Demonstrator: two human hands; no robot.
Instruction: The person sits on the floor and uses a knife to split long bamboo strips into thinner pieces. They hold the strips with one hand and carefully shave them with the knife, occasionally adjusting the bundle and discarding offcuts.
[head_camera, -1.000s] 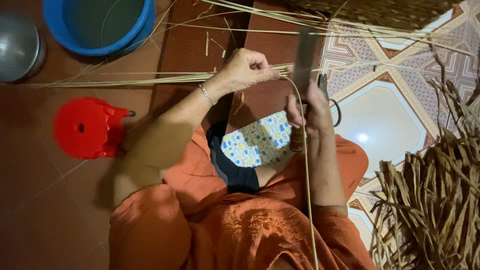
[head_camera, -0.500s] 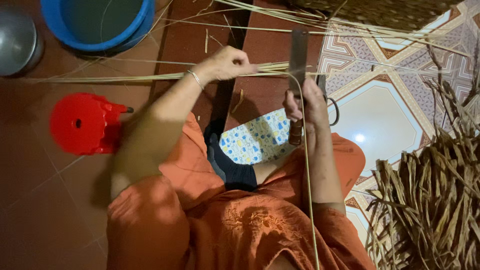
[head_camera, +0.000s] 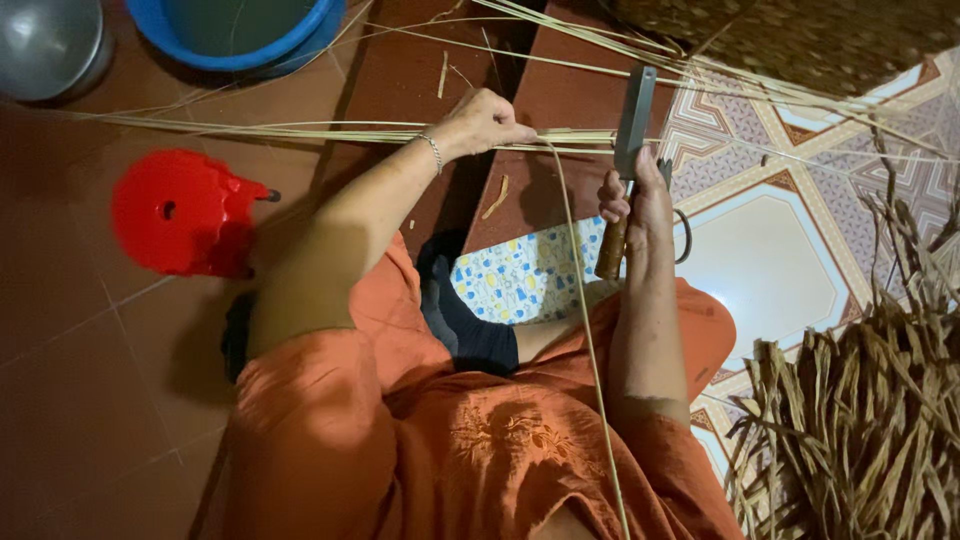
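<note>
My left hand (head_camera: 484, 121) is closed on a bundle of long pale bamboo strips (head_camera: 300, 132) that stretches left across the floor. One thin strip (head_camera: 583, 330) bends from that hand down over my lap. My right hand (head_camera: 636, 202) grips the brown wooden handle of a flat-bladed knife (head_camera: 634, 122), blade pointing away from me, just right of the strips. A bracelet is on my left wrist. I sit on the floor in orange clothing.
A red plastic stool (head_camera: 185, 212) lies at the left. A blue basin (head_camera: 240, 30) and a grey metal bowl (head_camera: 45, 45) stand at the top left. A pile of dry brown strips (head_camera: 860, 410) fills the lower right. A woven basket (head_camera: 800, 35) is at the top right, by patterned tiles.
My left hand has slid left along the bundle of strips, drawing the thin strip into a wider bend. My right hand with the knife has stayed nearly still.
</note>
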